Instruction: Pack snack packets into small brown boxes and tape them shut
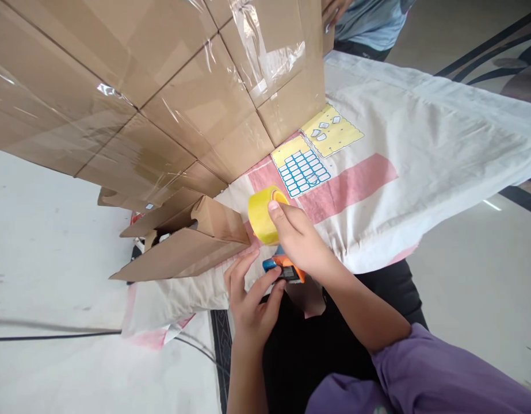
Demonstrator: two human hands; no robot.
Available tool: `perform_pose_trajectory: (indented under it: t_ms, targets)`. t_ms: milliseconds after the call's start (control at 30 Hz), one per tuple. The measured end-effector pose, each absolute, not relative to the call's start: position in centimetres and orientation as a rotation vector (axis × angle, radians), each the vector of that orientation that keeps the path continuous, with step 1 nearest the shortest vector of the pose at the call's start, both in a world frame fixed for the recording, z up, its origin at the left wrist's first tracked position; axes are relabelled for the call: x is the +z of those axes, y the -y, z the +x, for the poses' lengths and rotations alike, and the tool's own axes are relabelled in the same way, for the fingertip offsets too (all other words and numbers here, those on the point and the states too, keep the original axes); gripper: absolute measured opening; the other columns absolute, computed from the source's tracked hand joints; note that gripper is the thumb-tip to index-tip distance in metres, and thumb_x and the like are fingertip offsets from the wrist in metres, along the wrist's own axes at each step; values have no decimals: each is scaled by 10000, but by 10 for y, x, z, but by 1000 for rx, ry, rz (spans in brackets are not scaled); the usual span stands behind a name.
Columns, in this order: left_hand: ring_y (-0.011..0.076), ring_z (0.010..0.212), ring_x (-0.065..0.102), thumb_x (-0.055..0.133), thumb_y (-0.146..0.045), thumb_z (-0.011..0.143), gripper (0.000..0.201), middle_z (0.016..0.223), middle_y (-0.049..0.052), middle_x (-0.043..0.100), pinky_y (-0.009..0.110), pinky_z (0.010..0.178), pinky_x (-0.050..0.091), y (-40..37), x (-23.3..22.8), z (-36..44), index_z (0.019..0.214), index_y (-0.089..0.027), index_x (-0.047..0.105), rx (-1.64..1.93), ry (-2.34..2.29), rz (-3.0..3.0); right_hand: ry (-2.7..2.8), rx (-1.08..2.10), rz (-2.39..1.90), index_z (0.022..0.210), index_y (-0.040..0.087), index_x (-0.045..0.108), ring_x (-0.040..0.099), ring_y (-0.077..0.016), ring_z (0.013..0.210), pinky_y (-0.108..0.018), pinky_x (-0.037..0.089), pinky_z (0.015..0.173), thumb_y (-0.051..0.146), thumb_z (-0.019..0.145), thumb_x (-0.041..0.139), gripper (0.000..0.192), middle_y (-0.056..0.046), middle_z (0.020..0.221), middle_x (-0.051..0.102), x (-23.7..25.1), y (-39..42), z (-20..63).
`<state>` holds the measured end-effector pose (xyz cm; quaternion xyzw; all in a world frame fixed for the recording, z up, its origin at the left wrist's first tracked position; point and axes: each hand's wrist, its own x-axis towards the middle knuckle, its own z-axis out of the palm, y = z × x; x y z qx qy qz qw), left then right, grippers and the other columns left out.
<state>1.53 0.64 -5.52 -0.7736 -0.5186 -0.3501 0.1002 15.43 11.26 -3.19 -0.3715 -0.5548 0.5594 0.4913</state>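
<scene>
While your right hand (297, 238) curls over the top of the yellow tape roll (262, 214), thumb pressed on its rim and fingers closed around the dispenser behind it, the roll sits just past the near edge of the cloth-covered table (420, 149). Your left hand (250, 296) is half open — fingers spread, fingertips touching the blue and orange dispenser head (283, 269) from below, not wrapped around it. The dispenser hangs right at the table's edge, above your dark lap.

Just to the left of the roll lies an open cardboard box (183, 241) on its side, flaps splayed toward you, one flap nearly touching the tape. Behind it rises a stack of sealed cartons (161, 98), glossy with clear tape across the seams. On the cloth beside the stack — two yellow sticker sheets (317, 150), one with blue-edged labels. At the far end of the table, another person in a pale blue shirt (369, 23) stands.
</scene>
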Motion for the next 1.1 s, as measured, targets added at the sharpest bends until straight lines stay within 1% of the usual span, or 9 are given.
perform_pose_trajectory:
  t_ms: [100,200,267,333,467,567,700,900,1100]
  targets:
    - [282,1313,531,688,-141,901,246,1399,127,536,489,1043,478,-6,-59,19,1120,-244,648,-1160,1628,-2290,1339,1409,-898,759,210,428,514,-127,641,-267,391,594,541,1076,320,471,14,705,510,-30,-111,154]
    - [268,1368,503,642,-182,945,258,1465,129,498,447,1055,486,-7,-65,22,1197,-239,635,-1367,1754,-2263,1362,1383,-932,762,207,444,507,-129,630,-267,372,578,544,1072,320,475,14,686,508,-29,-109,152]
    - [261,1379,502,626,-196,958,266,1486,127,484,430,1068,481,-8,-68,23,1220,-239,632,-1492,1801,-2234,1370,1364,-946,755,205,454,495,-128,618,-268,358,568,542,1070,324,480,15,672,502,-29,-109,152]
    - [260,1367,513,621,-194,960,263,1487,125,484,429,1067,478,-8,-69,23,1219,-238,640,-1528,1789,-2221,1337,1380,-939,751,205,455,491,-127,613,-269,356,566,545,1068,328,482,17,670,500,-31,-110,153]
    - [294,1334,517,704,-197,904,260,1445,131,508,480,1039,478,-4,-65,18,1160,-229,676,-1346,1621,-2263,1264,1400,-908,749,208,452,498,-129,625,-270,364,578,552,1061,352,475,20,676,501,-33,-112,155]
    - [303,1294,532,770,-135,835,277,1410,128,518,508,1024,479,-1,-59,16,1087,-225,700,-1227,1549,-2253,1254,1394,-911,743,207,459,501,-130,630,-273,366,584,559,1057,363,481,20,674,501,-34,-111,156]
    - [275,1207,565,779,-70,811,274,1323,117,571,473,993,485,-1,-51,20,1034,-217,719,-1114,1473,-2201,1270,1417,-941,751,199,489,503,-131,630,-274,361,574,581,1053,348,507,17,680,512,-34,-110,155]
    - [241,1125,577,783,-4,780,274,1163,97,633,407,957,491,-2,-46,22,976,-187,728,-1049,1380,-2169,1297,1428,-944,753,199,487,494,-129,626,-274,355,574,573,1057,335,506,19,683,501,-33,-111,154]
    - [222,1050,582,759,-8,809,253,1085,93,663,402,928,490,-2,-49,21,985,-182,706,-1026,1365,-2160,1323,1424,-949,731,205,453,456,-124,599,-278,326,556,569,1058,331,504,25,663,470,-34,-110,153]
